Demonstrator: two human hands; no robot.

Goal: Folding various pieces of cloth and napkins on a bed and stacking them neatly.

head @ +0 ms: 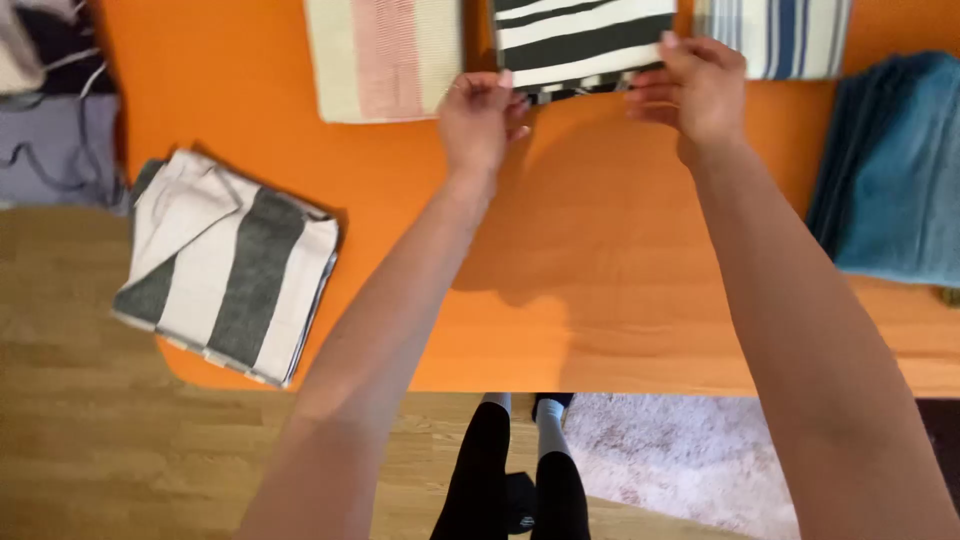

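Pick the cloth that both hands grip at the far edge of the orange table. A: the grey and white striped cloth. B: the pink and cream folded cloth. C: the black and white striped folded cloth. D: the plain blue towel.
C: the left hand and the right hand each pinch a near corner of the black and white striped folded cloth.

Folded black-and-white striped towel (580, 40), flat at far edge of orange table (560, 300), between pink-and-cream towel (385, 55) and blue-striped towel (775, 35), near edge pinched at both corners.
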